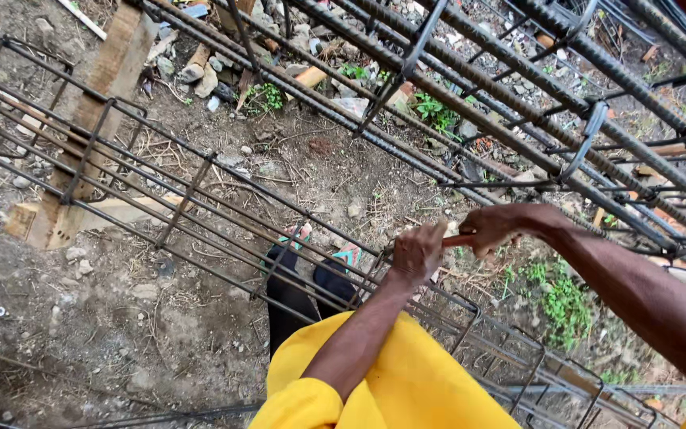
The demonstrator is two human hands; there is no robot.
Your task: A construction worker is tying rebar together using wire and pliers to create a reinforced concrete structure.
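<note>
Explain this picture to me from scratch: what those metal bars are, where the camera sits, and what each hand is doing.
There is one picture, taken by a camera worn on a person's head, looking down past their yellow shirt at their own two bare hands. No machine is involved.

The long ribbed rods are steel bars bound into a cage by bent rectangular loops. It lies across bare ground strewn with stones and weeds. A second, heavier cage runs across the top right. A wooden plank lies under the bars at the upper left.

The left hand grips the cage where a bar meets a loop. The right hand is closed on a small brownish tool pointing at the same spot; too little of it shows to say what kind. The person's feet show below the bars.
</note>
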